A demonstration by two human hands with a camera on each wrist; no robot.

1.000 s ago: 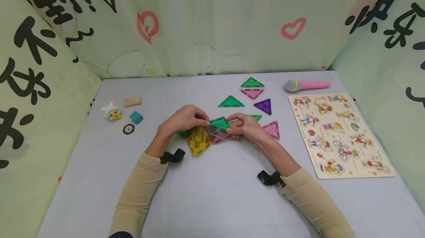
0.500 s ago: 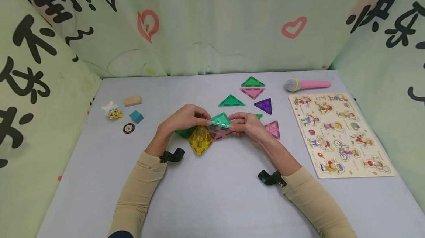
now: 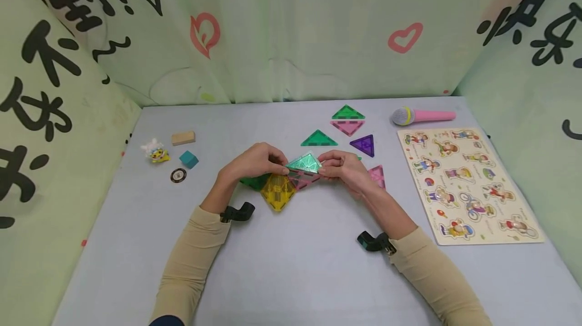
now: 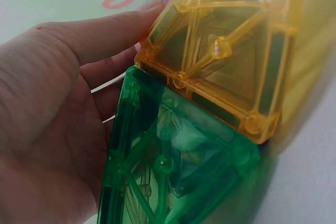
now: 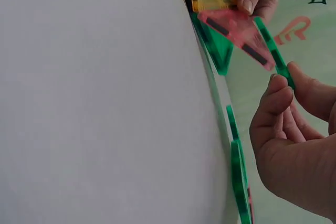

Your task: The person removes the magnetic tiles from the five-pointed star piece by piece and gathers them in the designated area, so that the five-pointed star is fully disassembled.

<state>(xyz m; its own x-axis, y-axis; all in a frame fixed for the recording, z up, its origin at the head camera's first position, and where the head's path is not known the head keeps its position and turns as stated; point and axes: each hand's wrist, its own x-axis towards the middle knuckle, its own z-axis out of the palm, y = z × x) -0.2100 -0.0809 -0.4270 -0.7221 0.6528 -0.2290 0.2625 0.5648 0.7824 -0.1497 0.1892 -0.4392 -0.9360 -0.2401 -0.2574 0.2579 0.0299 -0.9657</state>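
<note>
Both hands are at a joined build of translucent magnetic tiles. My right hand (image 3: 347, 170) pinches the right corner of a green triangular magnetic tile (image 3: 305, 163) between thumb and fingers, plainly seen in the right wrist view. That tile stands along the edge of a pink triangular tile (image 5: 239, 27). My left hand (image 3: 258, 160) grips the build from its far side, thumb near the left corner of the green triangle and other fingers partly hidden behind yellow tiles (image 4: 226, 51). A darker green tile (image 4: 168, 156) adjoins the yellow ones at the left end.
Loose green (image 3: 319, 138), pink (image 3: 347, 127) and purple (image 3: 363, 145) triangular tiles lie behind the hands. A toy microphone (image 3: 423, 116) and picture puzzle board (image 3: 470, 184) are at right. At left are a wooden block (image 3: 183, 138), teal block (image 3: 188, 159), small figurine (image 3: 156, 151) and round disc (image 3: 178, 175).
The green triangle has tilted, so more of its face catches the light. My right hand has shifted slightly right and back, and the build has moved slightly right.
</note>
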